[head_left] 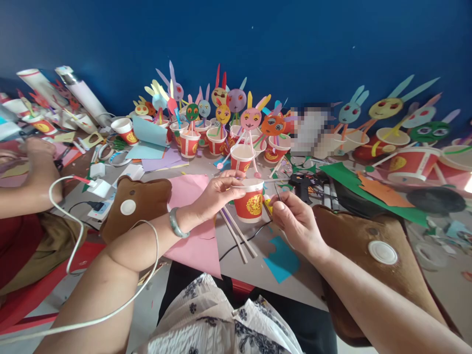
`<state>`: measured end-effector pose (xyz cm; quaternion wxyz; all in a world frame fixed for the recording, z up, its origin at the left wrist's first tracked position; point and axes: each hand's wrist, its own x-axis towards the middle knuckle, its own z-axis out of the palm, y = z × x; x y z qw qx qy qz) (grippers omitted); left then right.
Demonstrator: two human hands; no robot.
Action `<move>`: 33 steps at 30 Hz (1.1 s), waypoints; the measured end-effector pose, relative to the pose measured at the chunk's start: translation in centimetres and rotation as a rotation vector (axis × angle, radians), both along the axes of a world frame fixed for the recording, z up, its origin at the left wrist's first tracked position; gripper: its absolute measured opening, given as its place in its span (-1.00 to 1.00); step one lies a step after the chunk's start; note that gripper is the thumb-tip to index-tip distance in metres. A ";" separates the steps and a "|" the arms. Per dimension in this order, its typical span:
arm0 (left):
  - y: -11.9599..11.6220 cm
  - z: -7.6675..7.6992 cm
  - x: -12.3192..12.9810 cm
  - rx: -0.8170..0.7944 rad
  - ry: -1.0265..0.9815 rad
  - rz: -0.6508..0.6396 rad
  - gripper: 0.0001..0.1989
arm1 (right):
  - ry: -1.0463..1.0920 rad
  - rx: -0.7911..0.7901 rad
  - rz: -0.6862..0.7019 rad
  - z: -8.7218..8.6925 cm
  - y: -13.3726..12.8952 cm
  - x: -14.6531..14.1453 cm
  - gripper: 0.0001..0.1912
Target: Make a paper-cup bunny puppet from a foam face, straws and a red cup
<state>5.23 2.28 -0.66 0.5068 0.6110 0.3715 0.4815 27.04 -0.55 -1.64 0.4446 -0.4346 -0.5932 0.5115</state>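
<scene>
My left hand (223,191) pinches a thin pale paper strip (272,181), which runs level to the right above the rim of a red paper cup (248,209). That cup stands upright on the table between my hands, its gold emblem towards me. My right hand (298,220) is closed at the right of the cup, with a slim dark tool (278,192) between thumb and fingers; most of it is hidden, so I cannot tell its kind. Pale narrow sticks (238,233) lie in front of the cup, beside a large pink paper sheet (195,204).
Rabbit-faced paper figures (251,118) on red cups line the back. Brown cushions (138,204) lie on both sides. A black glue gun (303,186) is behind my right hand, a blue paper scrap (282,260) nearer. A white cable (155,236) crosses my left arm. Another person's arm (35,172) is left.
</scene>
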 end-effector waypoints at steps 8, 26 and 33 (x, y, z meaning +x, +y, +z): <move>0.1 -0.4 0.3 -0.010 -0.070 0.014 -0.87 | 0.167 -0.370 0.306 0.8 -0.6 -0.2 -0.51; -0.9 0.4 0.8 0.000 -0.055 0.035 -0.81 | 0.427 -0.617 0.379 1.3 -0.6 -0.2 -0.61; -1.0 0.4 0.8 0.011 -0.021 0.037 -0.82 | 0.465 -0.604 0.402 1.5 -0.4 -0.3 -0.63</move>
